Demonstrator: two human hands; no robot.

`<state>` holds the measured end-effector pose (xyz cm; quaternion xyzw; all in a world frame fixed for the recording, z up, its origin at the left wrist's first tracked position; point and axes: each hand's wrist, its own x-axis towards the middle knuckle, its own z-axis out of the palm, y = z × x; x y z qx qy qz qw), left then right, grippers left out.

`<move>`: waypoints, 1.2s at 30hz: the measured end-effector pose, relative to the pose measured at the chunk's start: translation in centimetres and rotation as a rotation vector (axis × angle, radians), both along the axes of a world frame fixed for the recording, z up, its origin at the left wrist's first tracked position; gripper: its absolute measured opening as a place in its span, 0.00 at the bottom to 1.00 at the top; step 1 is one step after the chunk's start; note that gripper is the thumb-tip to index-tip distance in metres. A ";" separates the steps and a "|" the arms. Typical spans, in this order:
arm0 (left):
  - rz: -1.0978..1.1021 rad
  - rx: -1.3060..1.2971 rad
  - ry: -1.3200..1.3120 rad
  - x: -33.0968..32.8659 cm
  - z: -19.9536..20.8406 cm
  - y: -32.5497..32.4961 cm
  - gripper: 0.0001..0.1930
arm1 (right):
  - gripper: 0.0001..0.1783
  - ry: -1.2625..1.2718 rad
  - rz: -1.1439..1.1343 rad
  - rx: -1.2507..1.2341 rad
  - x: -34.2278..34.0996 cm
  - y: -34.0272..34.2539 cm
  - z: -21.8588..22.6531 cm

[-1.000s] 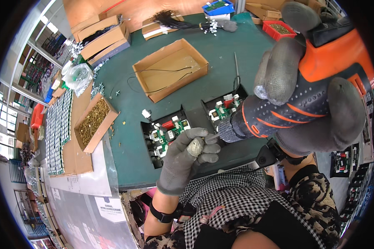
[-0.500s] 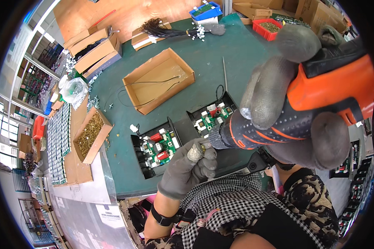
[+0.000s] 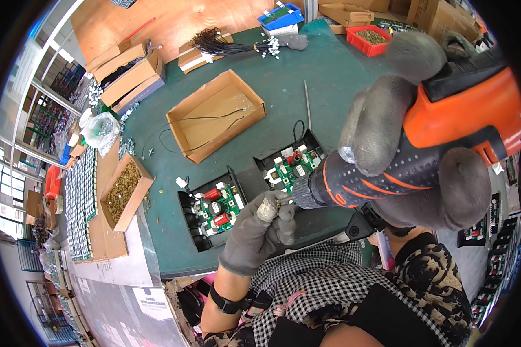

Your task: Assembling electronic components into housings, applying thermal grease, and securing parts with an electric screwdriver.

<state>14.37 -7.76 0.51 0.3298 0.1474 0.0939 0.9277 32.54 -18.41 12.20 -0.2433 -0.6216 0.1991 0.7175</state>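
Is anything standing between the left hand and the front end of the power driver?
Nothing visible does. The gloved left hand is directly at the front end of the orange-and-black power driver, which the right hand grips; whether they touch is unclear.

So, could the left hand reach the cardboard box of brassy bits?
Probably yes: between the left hand and the box only a low black case and the table seem to lie, though the fingers are busy by the drill.
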 end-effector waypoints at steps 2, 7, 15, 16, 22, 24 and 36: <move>-0.042 -0.034 -0.003 -0.3 0.1 0.0 0.24 | 0.37 0.048 0.052 0.048 -0.4 0.2 0.0; -0.205 -0.034 0.059 -0.5 -0.4 0.0 0.25 | 0.32 0.080 -0.176 0.000 -1.0 -0.6 0.5; 0.365 1.091 0.316 0.2 -0.4 0.0 0.10 | 0.26 0.069 -0.680 -0.166 1.2 0.5 -4.2; 0.357 1.087 0.311 0.8 -0.4 -0.2 0.10 | 0.26 0.058 -0.685 -0.191 1.6 0.5 -4.6; 0.470 1.995 0.253 2.9 -0.9 -1.0 0.12 | 0.26 0.019 -0.694 -0.203 2.5 0.7 -6.0; 0.453 1.990 0.235 3.2 -1.7 -0.9 0.12 | 0.24 0.081 -0.687 -0.226 2.1 0.9 -6.1; 0.394 1.871 0.221 3.2 -2.1 -0.8 0.07 | 0.26 0.176 -0.584 -0.424 1.1 2.3 -5.7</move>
